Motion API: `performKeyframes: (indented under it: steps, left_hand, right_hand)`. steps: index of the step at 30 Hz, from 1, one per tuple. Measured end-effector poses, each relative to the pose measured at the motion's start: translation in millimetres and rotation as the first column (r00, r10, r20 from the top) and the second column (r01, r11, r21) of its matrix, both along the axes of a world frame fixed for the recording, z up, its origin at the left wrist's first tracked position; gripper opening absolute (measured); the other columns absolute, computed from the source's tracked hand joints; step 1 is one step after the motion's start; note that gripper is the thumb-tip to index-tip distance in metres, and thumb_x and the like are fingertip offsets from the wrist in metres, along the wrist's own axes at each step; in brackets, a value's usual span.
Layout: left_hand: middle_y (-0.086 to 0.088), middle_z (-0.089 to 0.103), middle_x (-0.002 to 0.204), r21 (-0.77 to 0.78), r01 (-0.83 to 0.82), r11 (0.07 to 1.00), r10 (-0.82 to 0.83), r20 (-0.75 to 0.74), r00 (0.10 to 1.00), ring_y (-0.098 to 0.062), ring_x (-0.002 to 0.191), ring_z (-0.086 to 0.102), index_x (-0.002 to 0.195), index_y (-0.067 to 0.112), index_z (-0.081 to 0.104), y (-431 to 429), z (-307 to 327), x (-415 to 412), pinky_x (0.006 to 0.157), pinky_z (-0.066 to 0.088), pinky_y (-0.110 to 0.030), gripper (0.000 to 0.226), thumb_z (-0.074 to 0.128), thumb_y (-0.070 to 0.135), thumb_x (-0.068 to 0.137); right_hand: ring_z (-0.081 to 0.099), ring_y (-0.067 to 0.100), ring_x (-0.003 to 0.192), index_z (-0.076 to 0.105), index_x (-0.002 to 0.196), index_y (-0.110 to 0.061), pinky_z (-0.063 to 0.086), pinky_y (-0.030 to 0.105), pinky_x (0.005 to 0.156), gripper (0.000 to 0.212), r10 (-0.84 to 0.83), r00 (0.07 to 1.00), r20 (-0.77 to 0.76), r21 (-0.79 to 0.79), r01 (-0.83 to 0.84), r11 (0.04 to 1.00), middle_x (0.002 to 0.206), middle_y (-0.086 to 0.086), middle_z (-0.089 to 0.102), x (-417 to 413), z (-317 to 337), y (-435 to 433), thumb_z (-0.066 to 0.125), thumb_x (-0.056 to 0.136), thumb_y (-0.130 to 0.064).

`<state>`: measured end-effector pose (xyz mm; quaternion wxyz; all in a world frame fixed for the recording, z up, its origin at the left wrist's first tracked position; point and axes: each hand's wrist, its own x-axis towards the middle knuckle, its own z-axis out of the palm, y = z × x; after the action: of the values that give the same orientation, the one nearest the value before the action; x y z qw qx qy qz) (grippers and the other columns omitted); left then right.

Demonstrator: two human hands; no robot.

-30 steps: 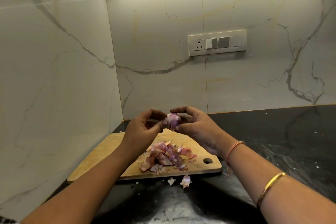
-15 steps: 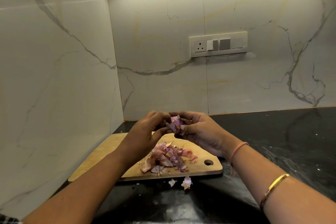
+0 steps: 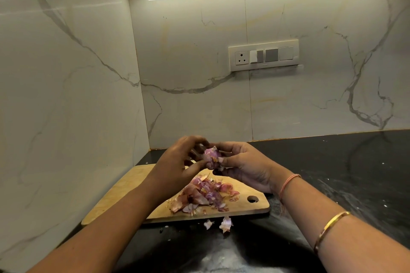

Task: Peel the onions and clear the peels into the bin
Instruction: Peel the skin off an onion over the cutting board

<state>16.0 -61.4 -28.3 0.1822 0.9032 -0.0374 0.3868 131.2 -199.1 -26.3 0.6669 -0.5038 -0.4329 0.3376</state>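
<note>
A small purple onion (image 3: 211,157) is held in the air above the wooden cutting board (image 3: 124,193). My right hand (image 3: 244,166) cups it from the right, fingers curled round it. My left hand (image 3: 177,166) pinches it from the left with thumb and fingertips. A heap of pink and brown onion peels (image 3: 205,195) lies on the board below the hands. Two loose peel scraps (image 3: 221,224) lie on the black counter just in front of the board. No bin is in view.
The board sits in the corner of a black counter (image 3: 332,173), with marble walls at the left and behind. A switch plate with a socket (image 3: 263,55) is on the back wall. My right wrist wears a thread and a gold bangle (image 3: 330,230).
Both hands stayed together around the onion, which turned slightly between the fingers. The left hand's fingers have closed further over the onion's top.
</note>
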Motion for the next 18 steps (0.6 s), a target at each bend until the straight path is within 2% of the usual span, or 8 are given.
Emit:
performKeyframes:
  steps: [2, 5, 9, 13, 18]
  left_hand:
    - [0.02, 0.048, 0.096, -0.052, 0.008, 0.999, -0.009, -0.019, 1.0, 0.002, 0.086, 0.055, 0.096, 0.036, 0.049, -1.4, 0.3, 1.2, 0.073, 0.043, -0.002, 0.024, 0.062, 0.019, 0.084]
    - [0.011, 0.053, 0.096, -0.151, 0.023, 0.988, -0.03, -0.043, 0.999, -0.002, 0.086, 0.057, 0.083, 0.033, 0.053, -0.4, 0.2, 2.6, 0.075, 0.048, -0.01, 0.02, 0.062, 0.015, 0.085]
    - [0.001, 0.056, 0.096, -0.282, 0.053, 0.958, -0.082, -0.089, 0.993, -0.01, 0.085, 0.059, 0.081, 0.024, 0.057, 2.9, -0.9, 3.9, 0.073, 0.052, -0.018, 0.016, 0.058, 0.009, 0.086]
    - [-0.007, 0.061, 0.092, -0.442, 0.09, 0.892, -0.121, -0.041, 0.992, -0.013, 0.082, 0.06, 0.084, 0.018, 0.059, 5.9, -0.8, 7.6, 0.07, 0.053, -0.017, 0.012, 0.056, 0.007, 0.087]
    - [-0.002, 0.062, 0.083, -0.542, 0.094, 0.835, -0.104, 0.013, 0.995, -0.009, 0.076, 0.063, 0.083, 0.017, 0.058, 5.2, -0.8, 9.0, 0.07, 0.055, -0.019, 0.014, 0.052, 0.005, 0.089]
  right_hand:
    - [0.062, 0.019, 0.086, 0.061, 0.112, -0.006, 0.052, 0.03, 0.08, 0.035, -0.019, 0.999, 0.05, -0.021, 0.02, 1.0, 0.102, 0.013, 0.064, 0.0, -1.6, 1.5, 0.043, 0.09, 0.014]
    - [0.064, 0.014, 0.081, 0.062, 0.112, -0.008, 0.051, 0.027, 0.077, 0.035, -0.041, 0.994, 0.1, -0.038, 0.045, 0.998, 0.096, 0.01, 0.067, -0.5, -1.7, 1.8, 0.045, 0.09, 0.013]
    - [0.062, 0.016, 0.085, 0.064, 0.105, -0.012, 0.05, 0.028, 0.08, 0.034, -0.043, 0.988, 0.151, -0.056, 0.053, 0.997, 0.092, 0.007, 0.068, -2.2, -2.1, 1.7, 0.048, 0.089, 0.012]
    - [0.062, 0.02, 0.092, 0.061, 0.112, -0.006, 0.053, 0.031, 0.084, 0.03, -0.055, 0.995, 0.086, -0.031, 0.058, 0.998, 0.104, 0.012, 0.064, 0.0, -2.0, 2.8, 0.047, 0.091, 0.01]
    - [0.063, 0.024, 0.093, 0.062, 0.103, -0.008, 0.056, 0.031, 0.082, 0.028, -0.025, 1.0, 0.013, 0.028, 0.025, 0.999, 0.104, 0.015, 0.062, -2.7, -0.2, 2.0, 0.046, 0.091, 0.01]
